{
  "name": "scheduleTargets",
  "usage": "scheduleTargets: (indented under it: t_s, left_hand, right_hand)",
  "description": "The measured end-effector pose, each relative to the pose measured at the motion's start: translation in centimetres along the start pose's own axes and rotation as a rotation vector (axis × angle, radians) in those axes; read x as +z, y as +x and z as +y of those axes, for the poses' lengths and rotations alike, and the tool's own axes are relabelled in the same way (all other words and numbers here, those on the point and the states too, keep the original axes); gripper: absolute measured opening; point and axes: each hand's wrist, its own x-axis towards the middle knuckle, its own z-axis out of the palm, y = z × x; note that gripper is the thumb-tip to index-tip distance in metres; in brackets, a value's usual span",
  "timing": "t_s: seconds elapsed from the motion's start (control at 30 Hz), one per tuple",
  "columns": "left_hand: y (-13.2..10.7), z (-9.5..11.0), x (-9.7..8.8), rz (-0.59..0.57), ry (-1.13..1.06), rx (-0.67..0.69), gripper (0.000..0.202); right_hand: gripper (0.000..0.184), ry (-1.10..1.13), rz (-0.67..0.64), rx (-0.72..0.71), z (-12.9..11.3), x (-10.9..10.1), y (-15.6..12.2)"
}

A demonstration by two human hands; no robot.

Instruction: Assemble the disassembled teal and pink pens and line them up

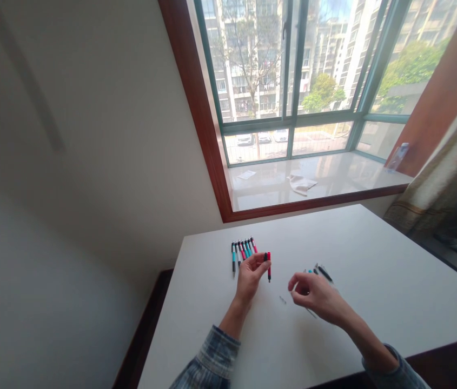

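My left hand (249,278) is closed around a red and black pen barrel (269,273), pinched between thumb and fingers with its narrow end down. To the right, my right hand (319,298) hovers over the table with curled fingers; a gap shows between thumb and forefinger, and I see nothing held there. A small spring (283,300) lies on the tabletop between my hands. Several loose pen parts (324,273) lie just behind my right hand, partly covered by it. Beneath it a thin refill (311,313) is partly visible.
Several click pens (233,258) in blue, red, white and black lie in a row behind my left hand. The white table (196,302) stands by a wall and a window. On the sill are a crumpled cloth (302,184) and a clear bottle (397,158). A curtain (426,178) hangs at right.
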Motion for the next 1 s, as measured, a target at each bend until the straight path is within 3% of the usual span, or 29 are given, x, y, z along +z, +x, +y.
scheduleTargets:
  t_s: [0.17, 0.33, 0.8, 1.0]
  left_hand:
    - [0.0, 0.0, 0.1, 0.014, -0.045, -0.010, 0.032]
    - [0.2, -0.6, -0.2, 0.036, -0.059, -0.023, 0.033]
    - [0.3, -1.1, -0.5, 0.013, -0.111, -0.041, 0.034]
    - [0.2, -1.1, -0.6, 0.012, -0.083, -0.038, 0.035]
  right_hand:
    - [0.030, 0.321, -0.235, -0.016, -1.6, 4.7, -2.5]
    - [0.023, 0.293, -0.156, -0.123, -2.8, 6.4, -3.3]
    - [0.017, 0.256, 0.002, -0.246, -1.4, 3.8, -1.6]
    - [0.021, 0.353, 0.061, -0.263, -0.5, 0.5, 0.3]
